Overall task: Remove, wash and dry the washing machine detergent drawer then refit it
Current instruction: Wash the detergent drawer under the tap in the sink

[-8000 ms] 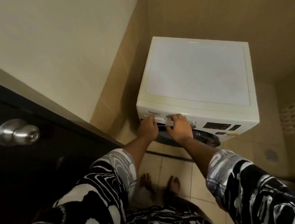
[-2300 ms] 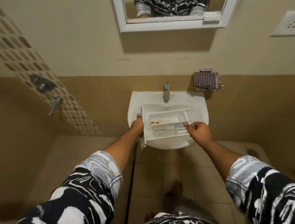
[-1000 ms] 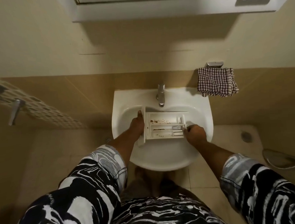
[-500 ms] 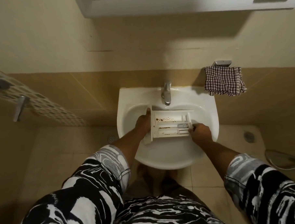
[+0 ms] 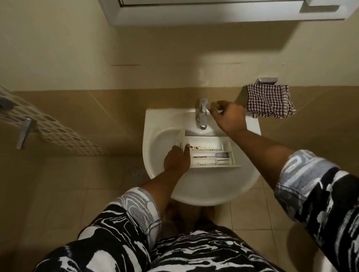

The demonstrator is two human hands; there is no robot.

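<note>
Detergent drawer's [image 5: 207, 144] far corner behind right forearm [image 5: 263, 148]

White basin [image 5: 152, 137] against wall, above beige tiled floor [image 5: 63, 192]. Chrome tap [image 5: 202, 114] on rim at 12 o'clock. Detergent drawer [image 5: 208, 153] in bowl, lying 9 to 3 o'clock, open side up, front panel at 9 o'clock end. Brown stains in compartments toward 9 o'clock. Left hand [image 5: 176, 159] grips front panel. Round floor drain [image 5: 135, 171] at basin's 9 o'clock.
</note>
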